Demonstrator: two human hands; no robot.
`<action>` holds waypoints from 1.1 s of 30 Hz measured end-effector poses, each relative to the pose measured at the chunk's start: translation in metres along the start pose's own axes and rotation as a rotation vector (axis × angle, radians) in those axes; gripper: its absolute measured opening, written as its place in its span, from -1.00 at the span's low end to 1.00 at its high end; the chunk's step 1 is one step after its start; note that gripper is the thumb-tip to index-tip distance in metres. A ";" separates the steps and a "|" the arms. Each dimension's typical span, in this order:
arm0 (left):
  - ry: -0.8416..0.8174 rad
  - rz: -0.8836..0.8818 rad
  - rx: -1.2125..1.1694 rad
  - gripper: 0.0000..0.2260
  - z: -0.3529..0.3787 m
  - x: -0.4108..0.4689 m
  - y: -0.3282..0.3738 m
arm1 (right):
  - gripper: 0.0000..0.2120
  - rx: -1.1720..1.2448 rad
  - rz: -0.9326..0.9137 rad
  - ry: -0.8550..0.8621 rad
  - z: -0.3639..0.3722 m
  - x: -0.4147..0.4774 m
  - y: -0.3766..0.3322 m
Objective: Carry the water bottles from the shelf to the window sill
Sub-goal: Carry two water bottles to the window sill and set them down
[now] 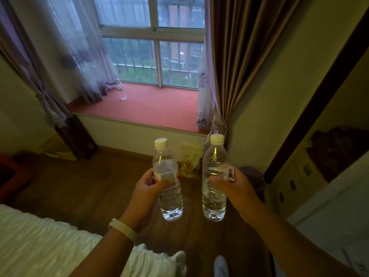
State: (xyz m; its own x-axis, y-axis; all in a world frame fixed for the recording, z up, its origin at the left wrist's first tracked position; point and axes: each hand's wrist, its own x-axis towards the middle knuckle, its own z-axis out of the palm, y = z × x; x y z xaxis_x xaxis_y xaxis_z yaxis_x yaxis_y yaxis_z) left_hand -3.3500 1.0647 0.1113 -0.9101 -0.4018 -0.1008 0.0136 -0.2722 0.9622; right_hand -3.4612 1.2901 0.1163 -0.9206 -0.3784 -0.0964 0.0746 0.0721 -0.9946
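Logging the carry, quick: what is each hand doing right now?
Left hand: closed around the left water bottle, held upright.
Right hand: closed around the right water bottle, held upright, with a crumpled bit of wrapper under the fingers.

We hold one clear plastic water bottle (168, 184) in our left hand (148, 188) and another clear bottle (214, 182) in our right hand (233, 186), side by side, apart. Ahead lies the red window sill (159, 108); a third small bottle (121, 89) stands on its left part. A white bed (40, 246) lies at lower left.
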 end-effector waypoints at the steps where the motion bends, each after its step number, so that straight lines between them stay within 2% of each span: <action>1: 0.007 0.001 -0.002 -0.62 0.002 0.011 -0.001 | -0.66 0.005 0.006 -0.010 -0.001 0.014 0.002; 8: 0.102 -0.002 0.018 -0.58 0.029 0.103 -0.001 | -0.63 0.021 0.039 -0.141 -0.013 0.124 0.008; 16: 0.186 -0.004 0.041 -0.54 0.068 0.207 0.007 | -0.65 0.025 0.035 -0.292 -0.046 0.260 -0.018; 19: 0.231 -0.001 0.050 -0.56 0.070 0.227 0.011 | -0.56 0.004 0.020 -0.347 -0.048 0.296 -0.025; 22: 0.298 0.002 0.037 -0.60 0.065 0.243 0.020 | -0.60 -0.023 -0.003 -0.372 -0.036 0.323 -0.030; 25: 0.365 0.020 0.037 -0.55 0.054 0.256 0.032 | -0.67 -0.027 -0.013 -0.424 -0.018 0.349 -0.034; 29: 0.454 0.034 0.052 -0.54 0.028 0.270 0.042 | -0.56 -0.018 0.013 -0.492 0.024 0.380 -0.037; 33: 0.508 0.059 0.036 -0.62 -0.013 0.288 0.049 | -0.60 -0.029 0.024 -0.558 0.073 0.411 -0.034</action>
State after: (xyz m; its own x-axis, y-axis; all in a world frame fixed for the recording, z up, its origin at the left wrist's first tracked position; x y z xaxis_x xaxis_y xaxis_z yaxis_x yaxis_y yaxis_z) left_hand -3.6059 0.9243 0.1264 -0.5918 -0.7924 -0.1479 0.0367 -0.2098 0.9770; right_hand -3.8136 1.0648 0.1077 -0.5756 -0.8069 -0.1325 0.0752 0.1092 -0.9912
